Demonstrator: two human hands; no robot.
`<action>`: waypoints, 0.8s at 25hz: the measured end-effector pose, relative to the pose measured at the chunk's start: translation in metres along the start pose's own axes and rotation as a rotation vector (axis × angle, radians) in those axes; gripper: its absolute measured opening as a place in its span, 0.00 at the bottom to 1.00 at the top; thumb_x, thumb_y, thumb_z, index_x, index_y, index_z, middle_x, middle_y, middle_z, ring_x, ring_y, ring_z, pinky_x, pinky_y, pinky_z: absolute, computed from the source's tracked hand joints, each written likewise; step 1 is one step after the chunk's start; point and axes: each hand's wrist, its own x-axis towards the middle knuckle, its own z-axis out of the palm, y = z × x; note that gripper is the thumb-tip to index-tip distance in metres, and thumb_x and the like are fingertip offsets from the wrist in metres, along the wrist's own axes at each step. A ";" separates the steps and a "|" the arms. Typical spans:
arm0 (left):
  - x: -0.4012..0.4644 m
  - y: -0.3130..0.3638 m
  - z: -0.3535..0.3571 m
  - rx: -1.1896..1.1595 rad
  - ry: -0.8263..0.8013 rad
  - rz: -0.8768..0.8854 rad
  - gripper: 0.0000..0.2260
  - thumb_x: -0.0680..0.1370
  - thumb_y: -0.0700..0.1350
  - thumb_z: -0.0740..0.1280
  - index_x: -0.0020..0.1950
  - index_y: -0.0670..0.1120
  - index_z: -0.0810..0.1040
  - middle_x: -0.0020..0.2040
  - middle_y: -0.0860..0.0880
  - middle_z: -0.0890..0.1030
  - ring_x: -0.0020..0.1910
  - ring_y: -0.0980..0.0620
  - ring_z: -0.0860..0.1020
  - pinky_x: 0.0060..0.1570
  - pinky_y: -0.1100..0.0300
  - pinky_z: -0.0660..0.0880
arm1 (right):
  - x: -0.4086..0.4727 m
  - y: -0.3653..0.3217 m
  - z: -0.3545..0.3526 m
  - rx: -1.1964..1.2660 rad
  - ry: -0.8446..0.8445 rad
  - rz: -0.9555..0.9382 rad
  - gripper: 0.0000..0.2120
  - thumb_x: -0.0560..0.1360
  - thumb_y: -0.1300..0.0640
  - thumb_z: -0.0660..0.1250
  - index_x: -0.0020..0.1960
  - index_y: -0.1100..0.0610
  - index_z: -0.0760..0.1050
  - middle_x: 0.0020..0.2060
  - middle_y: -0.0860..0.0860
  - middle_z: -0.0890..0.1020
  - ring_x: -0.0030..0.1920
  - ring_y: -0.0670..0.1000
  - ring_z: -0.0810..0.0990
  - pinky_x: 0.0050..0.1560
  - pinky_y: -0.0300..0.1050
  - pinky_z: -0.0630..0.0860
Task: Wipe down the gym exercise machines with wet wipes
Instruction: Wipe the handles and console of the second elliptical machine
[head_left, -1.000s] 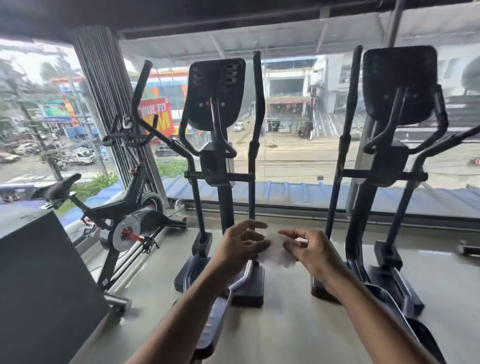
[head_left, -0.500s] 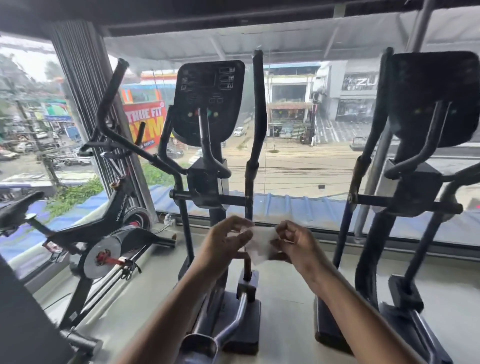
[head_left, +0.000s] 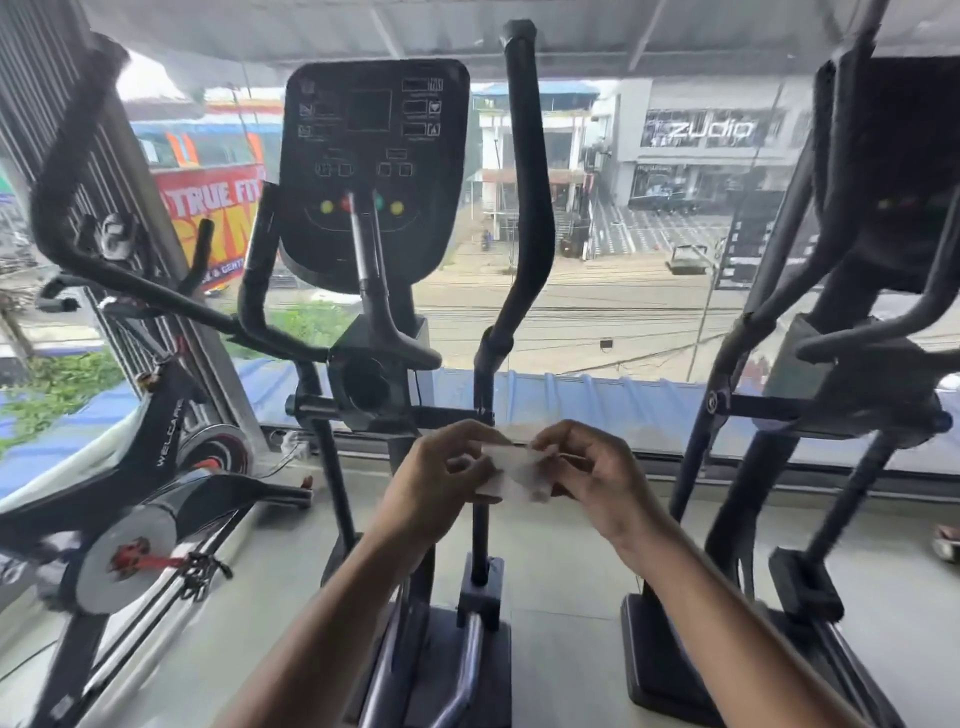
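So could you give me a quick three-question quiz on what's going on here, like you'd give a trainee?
1. True or false: both hands hold the wipe.
2. Which machine stands directly ahead? A) treadmill B) elliptical C) rower
3. What stands at the far left?

Key:
1. True: the left hand and the right hand pinch it between them.
2. B
3. A spin bike.
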 end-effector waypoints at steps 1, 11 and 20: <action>0.008 -0.002 -0.003 -0.008 0.001 0.001 0.14 0.82 0.34 0.68 0.48 0.52 0.85 0.48 0.40 0.85 0.48 0.43 0.86 0.48 0.47 0.85 | 0.008 0.001 0.002 0.005 -0.009 -0.011 0.12 0.77 0.72 0.68 0.43 0.57 0.83 0.43 0.49 0.86 0.46 0.49 0.85 0.42 0.41 0.80; 0.117 0.055 -0.039 0.109 0.070 0.250 0.17 0.83 0.32 0.64 0.58 0.52 0.84 0.56 0.52 0.86 0.54 0.53 0.85 0.55 0.46 0.84 | 0.124 -0.062 -0.025 -0.348 -0.038 -0.284 0.10 0.73 0.65 0.76 0.47 0.52 0.80 0.41 0.49 0.85 0.43 0.49 0.85 0.46 0.45 0.81; 0.227 0.088 0.020 0.429 0.252 0.573 0.44 0.78 0.62 0.70 0.84 0.61 0.45 0.83 0.59 0.55 0.79 0.56 0.65 0.73 0.51 0.70 | 0.272 -0.191 -0.099 -0.812 0.392 -0.782 0.07 0.75 0.63 0.73 0.51 0.56 0.84 0.45 0.53 0.84 0.43 0.54 0.83 0.46 0.44 0.76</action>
